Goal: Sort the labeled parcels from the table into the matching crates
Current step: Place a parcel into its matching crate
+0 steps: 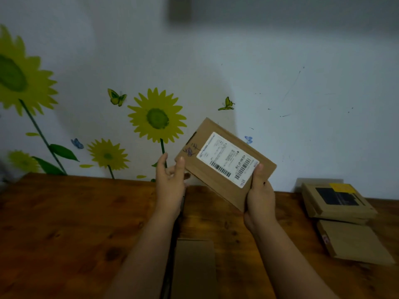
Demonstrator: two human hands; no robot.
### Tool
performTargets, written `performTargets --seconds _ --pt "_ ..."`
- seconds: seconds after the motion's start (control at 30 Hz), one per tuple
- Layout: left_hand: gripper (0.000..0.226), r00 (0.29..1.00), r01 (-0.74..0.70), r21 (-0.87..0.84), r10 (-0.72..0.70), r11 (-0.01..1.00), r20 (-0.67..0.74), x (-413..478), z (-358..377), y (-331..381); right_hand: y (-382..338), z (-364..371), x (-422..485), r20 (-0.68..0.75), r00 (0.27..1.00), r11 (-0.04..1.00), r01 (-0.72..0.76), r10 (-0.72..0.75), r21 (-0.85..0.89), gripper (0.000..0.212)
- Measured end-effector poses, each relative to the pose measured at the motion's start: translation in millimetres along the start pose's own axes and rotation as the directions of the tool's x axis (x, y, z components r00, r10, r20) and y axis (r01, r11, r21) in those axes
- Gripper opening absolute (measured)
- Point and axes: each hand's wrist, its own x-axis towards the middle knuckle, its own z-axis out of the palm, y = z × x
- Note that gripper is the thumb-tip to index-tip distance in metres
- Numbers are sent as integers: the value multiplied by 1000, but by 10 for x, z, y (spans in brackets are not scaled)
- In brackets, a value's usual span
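A flat brown cardboard parcel (224,145) with a white barcode label is raised above the wooden table (75,223), tilted with its label facing me. My right hand (260,199) grips its lower right edge, thumb on the label side. My left hand (170,182) holds the lower left corner, fingers straight along the edge. Another flat parcel (194,268) lies on the table between my forearms. No crate is in view.
At the table's right end lie a stack of flat parcels (336,201), the top one with a black and yellow label, and one plain parcel (354,242) nearer me. The wall behind carries sunflower and butterfly stickers.
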Motion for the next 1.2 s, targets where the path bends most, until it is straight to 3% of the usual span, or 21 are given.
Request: performTargets --seconds 0.17,0.33,0.57,0.97,1.2 --pt "35 993 104 -97 -99 990 63 -32 59 -78 107 55 -51 27 999 999 -29 28 37 61" --pt "33 995 85 -102 -79 991 64 -8 58 -56 188 41 -104 32 998 996 -59 57 66 62" --pt "33 993 87 -117 -77 989 84 -21 79 -39 194 9 -128 48 997 995 -56 52 82 47" --pt "27 981 152 -28 -147 988 129 -347 549 -265 166 -617 17 -83 989 993 -120 118 -16 40" --pt "37 915 363 89 -373 927 151 -768 934 -706 90 -1437 266 -176 971 970 -188 160 -154 40"
